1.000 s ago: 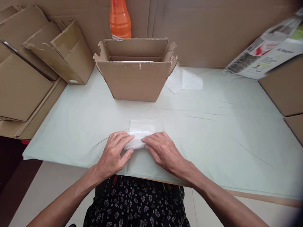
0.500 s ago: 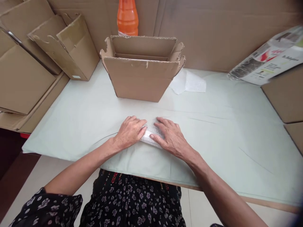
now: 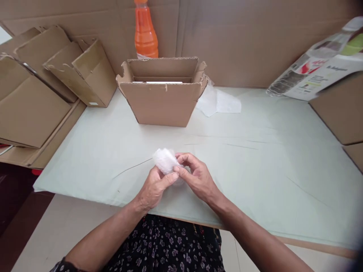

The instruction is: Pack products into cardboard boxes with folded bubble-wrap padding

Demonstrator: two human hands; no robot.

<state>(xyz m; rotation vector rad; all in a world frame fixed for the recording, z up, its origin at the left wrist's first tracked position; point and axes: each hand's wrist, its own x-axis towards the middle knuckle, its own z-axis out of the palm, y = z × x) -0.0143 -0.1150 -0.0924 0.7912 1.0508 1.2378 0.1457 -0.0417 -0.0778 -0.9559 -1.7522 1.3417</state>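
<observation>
A small white bubble-wrap bundle (image 3: 164, 160) is lifted just above the pale green table (image 3: 255, 166), near its front edge. My left hand (image 3: 154, 189) grips it from below with fingers closed. My right hand (image 3: 195, 175) pinches its right side, fingers curled round it. Behind them stands an open cardboard box (image 3: 161, 102) with something white and flat inside.
An orange bottle (image 3: 145, 32) stands behind the box. A loose sheet of bubble wrap (image 3: 219, 102) lies to the box's right. Flattened and half-folded cartons (image 3: 56, 75) are stacked at the left, more cardboard (image 3: 340, 105) and a printed bag (image 3: 317, 70) at the right.
The wrap lay flat on the table under both hands; now it is rolled into a bundle and lifted off the surface, held between both hands nearer to me.
</observation>
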